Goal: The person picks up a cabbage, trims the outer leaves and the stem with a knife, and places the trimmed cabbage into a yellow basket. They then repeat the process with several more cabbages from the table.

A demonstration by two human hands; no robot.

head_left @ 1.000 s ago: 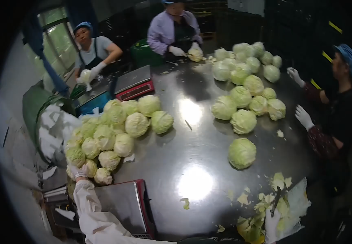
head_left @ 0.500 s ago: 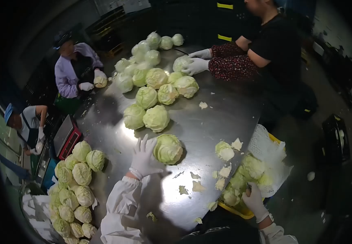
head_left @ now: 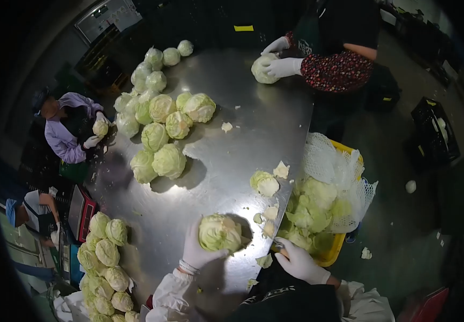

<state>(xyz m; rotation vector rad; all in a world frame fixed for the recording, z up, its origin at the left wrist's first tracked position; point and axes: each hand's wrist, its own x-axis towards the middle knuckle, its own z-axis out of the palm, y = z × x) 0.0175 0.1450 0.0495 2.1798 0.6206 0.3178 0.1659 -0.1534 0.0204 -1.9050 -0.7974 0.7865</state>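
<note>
My left hand (head_left: 199,249) is closed round the side of a pale green cabbage (head_left: 220,232) near the front of the metal table (head_left: 157,214). The thumb lies along the cabbage's lower edge. By the table's right edge, my right hand (head_left: 300,264) is wrapped round what looks like a small knife (head_left: 282,248); a bit of brownish handle shows, and its blade is hard to make out. Both hands wear white gloves. Trimmed leaves (head_left: 264,183) and cut pieces (head_left: 270,212) lie to the right of the cabbage.
A yellow crate (head_left: 330,258) of loose leaves, with white netting (head_left: 318,153), stands against the table's right side. Cabbages (head_left: 168,161) cluster mid-table, some wrapped; more are piled (head_left: 107,252) at left. A co-worker (head_left: 331,72) handles a cabbage (head_left: 264,68) opposite; two people work at left.
My left hand has taken hold of the cabbage and brought it nearer. My right hand has moved from over the crate to the table edge. The co-worker's cabbage is now apart from the cluster.
</note>
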